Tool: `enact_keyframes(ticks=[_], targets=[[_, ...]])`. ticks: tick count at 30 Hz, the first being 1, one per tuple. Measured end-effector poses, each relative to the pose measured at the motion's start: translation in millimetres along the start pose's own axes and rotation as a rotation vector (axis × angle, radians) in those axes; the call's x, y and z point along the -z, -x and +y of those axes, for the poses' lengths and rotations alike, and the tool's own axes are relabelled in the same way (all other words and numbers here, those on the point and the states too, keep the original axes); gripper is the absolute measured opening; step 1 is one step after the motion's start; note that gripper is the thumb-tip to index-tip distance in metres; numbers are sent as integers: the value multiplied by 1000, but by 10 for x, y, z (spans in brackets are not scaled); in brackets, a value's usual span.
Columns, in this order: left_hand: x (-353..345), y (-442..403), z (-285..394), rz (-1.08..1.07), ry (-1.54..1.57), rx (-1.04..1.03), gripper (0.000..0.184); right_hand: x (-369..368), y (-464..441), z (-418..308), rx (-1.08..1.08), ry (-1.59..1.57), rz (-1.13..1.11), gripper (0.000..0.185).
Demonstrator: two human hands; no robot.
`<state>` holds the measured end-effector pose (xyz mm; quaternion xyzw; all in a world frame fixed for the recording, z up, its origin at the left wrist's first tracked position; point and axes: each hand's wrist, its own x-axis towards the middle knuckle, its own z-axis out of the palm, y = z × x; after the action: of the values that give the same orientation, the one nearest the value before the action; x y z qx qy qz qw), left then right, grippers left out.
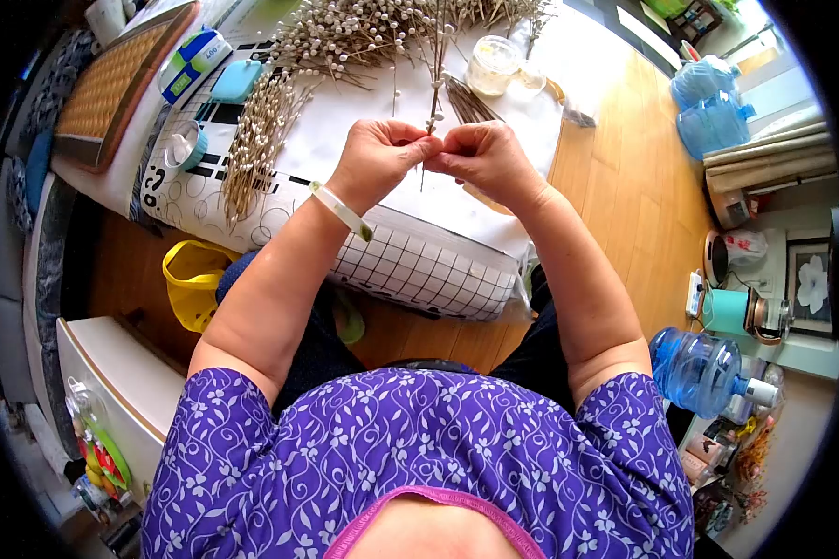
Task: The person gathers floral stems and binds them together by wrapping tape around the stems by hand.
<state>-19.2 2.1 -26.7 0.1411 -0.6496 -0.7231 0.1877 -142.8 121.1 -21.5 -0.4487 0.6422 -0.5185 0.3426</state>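
A thin dried stem with small white buds (pixel 436 79) stands nearly upright above the table. My left hand (pixel 375 163) is closed, thumb and forefinger pinching the stem low down. Against it, my right hand (pixel 492 163) is closed too, its fingertips meeting at the same spot; part of the stem is hidden there. Just behind my right hand lies a bundle of bare brown sticks (pixel 469 101). A clear round tub (pixel 494 65) sits beyond it. To the left of my left hand rests a bunch of budded stems (pixel 256 149). A larger heap of budded stems (pixel 350 35) covers the back.
The table (pixel 522 210) has a white cover over a checked cloth. On its left are a teal box (pixel 237 81), a blue-and-green packet (pixel 196 65) and a small teal-rimmed cup (pixel 187 146). A yellow bag (pixel 191 279) is below left; blue water bottles (pixel 708 107) stand right.
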Motion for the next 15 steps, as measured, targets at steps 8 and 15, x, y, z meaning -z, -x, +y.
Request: enact_keyframes(ticks=[8, 15], targets=[[-2, -3, 17, 11, 121, 60, 11, -52, -12, 4, 63, -65, 9, 15], [11, -45, -60, -2, 290, 54, 18, -38, 2, -52, 53, 23, -7, 17]])
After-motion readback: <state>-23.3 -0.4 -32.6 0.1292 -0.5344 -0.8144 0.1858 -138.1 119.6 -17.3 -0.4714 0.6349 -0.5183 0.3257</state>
